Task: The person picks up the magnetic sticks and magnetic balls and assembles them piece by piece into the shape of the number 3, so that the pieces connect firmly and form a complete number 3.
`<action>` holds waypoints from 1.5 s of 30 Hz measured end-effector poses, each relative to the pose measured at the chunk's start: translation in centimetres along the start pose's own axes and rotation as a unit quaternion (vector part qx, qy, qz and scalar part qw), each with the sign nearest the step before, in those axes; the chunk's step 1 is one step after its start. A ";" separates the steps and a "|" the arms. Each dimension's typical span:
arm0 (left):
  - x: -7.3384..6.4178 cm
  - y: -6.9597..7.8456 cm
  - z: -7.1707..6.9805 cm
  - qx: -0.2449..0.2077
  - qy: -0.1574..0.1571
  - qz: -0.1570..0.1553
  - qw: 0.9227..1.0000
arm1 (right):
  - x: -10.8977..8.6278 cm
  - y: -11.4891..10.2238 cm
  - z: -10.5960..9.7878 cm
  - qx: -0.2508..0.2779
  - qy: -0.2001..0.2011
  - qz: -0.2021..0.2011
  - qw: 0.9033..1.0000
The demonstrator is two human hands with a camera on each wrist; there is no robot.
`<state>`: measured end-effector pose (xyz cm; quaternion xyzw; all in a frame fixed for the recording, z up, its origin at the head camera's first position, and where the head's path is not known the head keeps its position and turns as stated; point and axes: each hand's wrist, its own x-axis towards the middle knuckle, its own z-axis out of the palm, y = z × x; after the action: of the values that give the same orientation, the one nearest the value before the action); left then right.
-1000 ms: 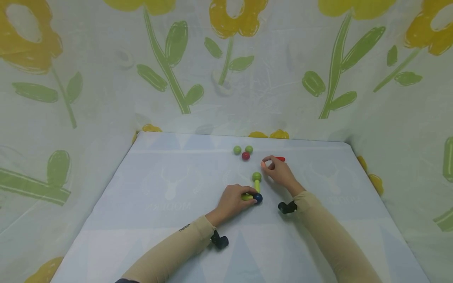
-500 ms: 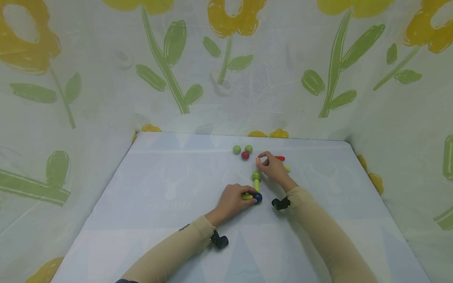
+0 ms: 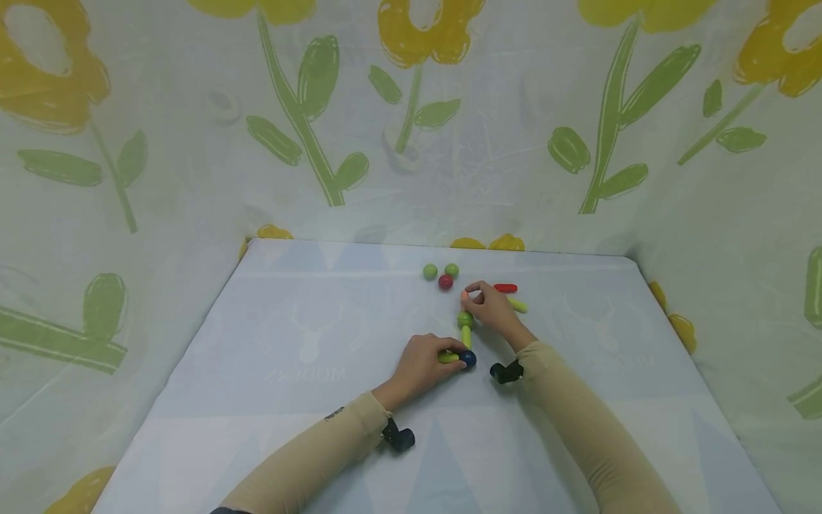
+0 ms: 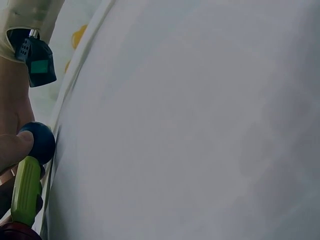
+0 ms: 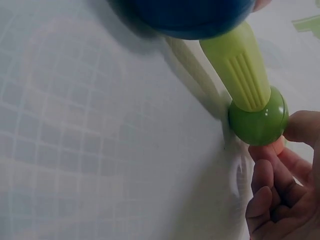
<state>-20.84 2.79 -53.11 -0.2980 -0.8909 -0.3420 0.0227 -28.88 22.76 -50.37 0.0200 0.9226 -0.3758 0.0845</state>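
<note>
My left hand holds a blue ball between thumb and fingers. A yellow-green rod runs from that ball under the hand; in the left wrist view it meets a dark red ball, which the hand hides from the head camera. Another yellow-green rod joins the blue ball to a green ball. My right hand pinches an orange rod at the far side of the green ball. In the right wrist view the orange rod is mostly hidden by fingers and ball.
Beyond the right hand lie a red rod and a yellow-green rod. Two light green balls and a red ball sit together near the back of the cloth-covered table. Flower-printed curtains surround the table.
My right hand has carried the orange rod leftward, then down to the green ball, uncovering the loose yellow-green rod. The left hand stays in place on the blue ball.
</note>
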 end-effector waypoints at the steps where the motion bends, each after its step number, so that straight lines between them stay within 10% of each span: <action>1: 0.0 0.0 0.0 -0.001 0.000 0.000 1.000 | 0.0 0.0 0.0 0.002 -0.003 0.003 1.000; 45: -0.2 0.4 -0.2 -0.006 -0.006 -0.008 1.000 | -0.2 1.0 -0.4 0.008 -0.017 -0.010 1.000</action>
<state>-20.50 2.81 -52.79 -0.2929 -0.8914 -0.3457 0.0126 -28.67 23.79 -50.75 0.0052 0.9182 -0.3842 0.0965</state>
